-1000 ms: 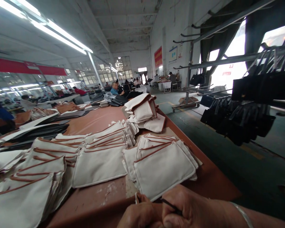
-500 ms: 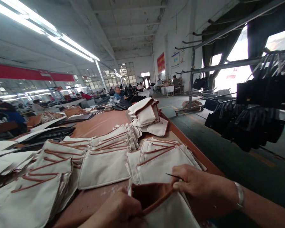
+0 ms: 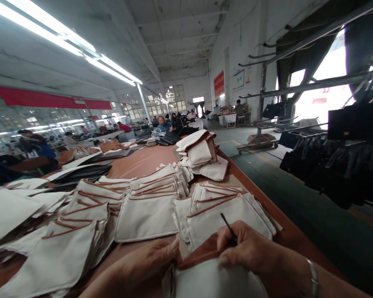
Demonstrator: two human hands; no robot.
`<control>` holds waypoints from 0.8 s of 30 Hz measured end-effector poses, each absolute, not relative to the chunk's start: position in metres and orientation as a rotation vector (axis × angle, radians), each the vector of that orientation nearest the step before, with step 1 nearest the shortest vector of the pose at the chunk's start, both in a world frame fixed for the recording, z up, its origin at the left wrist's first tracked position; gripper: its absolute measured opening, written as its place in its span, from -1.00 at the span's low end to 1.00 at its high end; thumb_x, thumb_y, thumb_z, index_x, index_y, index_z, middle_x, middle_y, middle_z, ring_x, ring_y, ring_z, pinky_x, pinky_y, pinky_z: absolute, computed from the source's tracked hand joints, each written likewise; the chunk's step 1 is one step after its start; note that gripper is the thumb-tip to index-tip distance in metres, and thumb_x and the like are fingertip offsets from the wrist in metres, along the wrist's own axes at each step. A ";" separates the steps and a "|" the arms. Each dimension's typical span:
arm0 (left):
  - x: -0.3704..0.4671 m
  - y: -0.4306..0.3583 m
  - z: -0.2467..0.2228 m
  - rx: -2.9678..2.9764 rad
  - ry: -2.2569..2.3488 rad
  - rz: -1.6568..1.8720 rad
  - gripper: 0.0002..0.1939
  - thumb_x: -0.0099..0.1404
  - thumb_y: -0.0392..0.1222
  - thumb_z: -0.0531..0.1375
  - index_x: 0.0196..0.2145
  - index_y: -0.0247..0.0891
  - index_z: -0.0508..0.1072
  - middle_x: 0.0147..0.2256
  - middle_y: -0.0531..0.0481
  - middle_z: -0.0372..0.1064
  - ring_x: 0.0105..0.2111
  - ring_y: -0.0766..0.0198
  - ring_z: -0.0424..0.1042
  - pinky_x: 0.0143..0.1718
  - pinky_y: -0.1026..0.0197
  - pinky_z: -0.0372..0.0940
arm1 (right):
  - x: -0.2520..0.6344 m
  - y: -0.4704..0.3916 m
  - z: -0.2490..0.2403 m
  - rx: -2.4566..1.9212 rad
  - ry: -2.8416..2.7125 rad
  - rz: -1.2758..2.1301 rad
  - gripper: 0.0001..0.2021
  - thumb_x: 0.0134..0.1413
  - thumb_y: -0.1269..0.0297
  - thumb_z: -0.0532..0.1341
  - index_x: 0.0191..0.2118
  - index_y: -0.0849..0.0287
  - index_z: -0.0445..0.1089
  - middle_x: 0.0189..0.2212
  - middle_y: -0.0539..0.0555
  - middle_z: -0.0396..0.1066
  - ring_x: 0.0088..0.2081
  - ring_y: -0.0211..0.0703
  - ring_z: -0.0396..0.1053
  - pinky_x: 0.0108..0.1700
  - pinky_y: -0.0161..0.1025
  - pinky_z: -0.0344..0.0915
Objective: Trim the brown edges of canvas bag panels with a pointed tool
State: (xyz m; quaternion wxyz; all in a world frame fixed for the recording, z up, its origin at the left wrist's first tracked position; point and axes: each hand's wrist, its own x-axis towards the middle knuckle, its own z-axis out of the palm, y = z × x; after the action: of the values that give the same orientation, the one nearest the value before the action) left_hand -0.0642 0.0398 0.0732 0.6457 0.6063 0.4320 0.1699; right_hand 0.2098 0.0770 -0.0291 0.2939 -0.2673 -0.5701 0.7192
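Observation:
At the bottom centre is a white fabric pouch (image 3: 217, 279) with brown edging and a brown inside. My left hand (image 3: 149, 258) pinches its left edge, fingers closed. My right hand (image 3: 251, 248) is closed at the pouch's upper right and holds a thin dark pointed tool (image 3: 227, 223), its tip pointing up and left. Just beyond my hands lies a fanned stack of white pouches (image 3: 224, 213) with brown piping. Another white pouch (image 3: 147, 217) lies left of it, in front of a further row.
More pouches (image 3: 65, 252) pile up on the left of the brown table (image 3: 139, 161). A folded heap (image 3: 199, 151) stands farther back. Dark sheets (image 3: 83, 174) lie at left. A rack with black bags (image 3: 354, 120) stands at right, and people sit in the background.
The view has turned slightly left. The tool in my right hand has tilted upright. The pouch opening looks narrower, and my left hand's fingers now point toward its edge.

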 end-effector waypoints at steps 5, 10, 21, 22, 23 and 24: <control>-0.053 0.035 0.063 1.197 0.838 0.438 -0.47 -0.01 0.16 0.48 -0.30 -0.35 0.54 -0.37 0.03 0.32 -0.37 0.31 0.19 -0.30 0.32 0.10 | 0.243 0.093 -0.027 -0.836 -1.735 1.714 -0.76 -0.15 0.20 0.44 -0.41 0.24 0.47 -0.51 -0.04 0.35 -0.43 -0.24 0.28 -0.36 -0.32 0.18; -0.017 0.029 0.046 1.303 0.906 0.440 -0.53 -0.01 0.15 0.48 -0.44 -0.31 0.48 -0.53 0.13 0.15 -0.50 0.37 0.09 -0.38 0.30 0.09 | 0.248 0.075 0.012 -0.856 -1.798 1.659 -0.72 -0.11 0.41 0.35 -0.17 0.20 0.54 -0.23 0.06 0.49 -0.17 -0.09 0.39 -0.14 -0.27 0.28; 0.002 0.037 0.036 1.445 0.930 0.397 -0.47 0.00 0.24 0.44 -0.50 -0.34 0.49 -0.45 0.00 0.37 -0.46 0.36 0.22 -0.46 0.32 0.02 | 0.226 0.042 0.029 -0.544 -1.757 1.707 -0.77 0.03 0.17 0.36 -0.39 0.22 0.37 -0.32 0.03 0.35 -0.28 -0.21 0.30 -0.26 -0.32 0.23; 0.003 0.036 0.036 1.427 0.940 0.405 -0.47 0.01 0.24 0.44 -0.51 -0.34 0.48 -0.47 0.01 0.35 -0.48 0.37 0.20 -0.48 0.32 0.00 | 0.226 0.043 0.026 -0.525 -1.766 1.687 -0.77 0.05 0.16 0.34 -0.39 0.22 0.38 -0.32 0.03 0.35 -0.28 -0.20 0.31 -0.26 -0.32 0.24; 0.003 0.035 0.036 1.387 0.955 0.418 -0.48 0.03 0.24 0.43 -0.50 -0.34 0.48 -0.49 0.03 0.34 -0.50 0.39 0.17 -0.49 0.31 -0.02 | 0.226 0.044 0.022 -0.512 -1.803 1.636 -0.78 0.09 0.16 0.31 -0.39 0.22 0.38 -0.32 0.05 0.36 -0.27 -0.19 0.33 -0.25 -0.31 0.25; 0.004 0.034 0.036 1.338 0.962 0.419 -0.48 0.05 0.24 0.41 -0.48 -0.34 0.47 -0.50 0.04 0.32 -0.52 0.40 0.15 -0.51 0.31 -0.04 | 0.225 0.045 0.018 -0.508 -1.869 1.545 -0.78 0.13 0.16 0.27 -0.38 0.21 0.37 -0.33 0.06 0.37 -0.26 -0.17 0.35 -0.23 -0.30 0.27</control>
State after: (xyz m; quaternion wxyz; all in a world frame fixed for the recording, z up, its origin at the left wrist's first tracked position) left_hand 0.0037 0.0339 0.0362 0.6598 0.5914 0.4250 0.1853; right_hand 0.2249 0.0450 0.0177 0.3258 -0.1939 -0.7131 0.5896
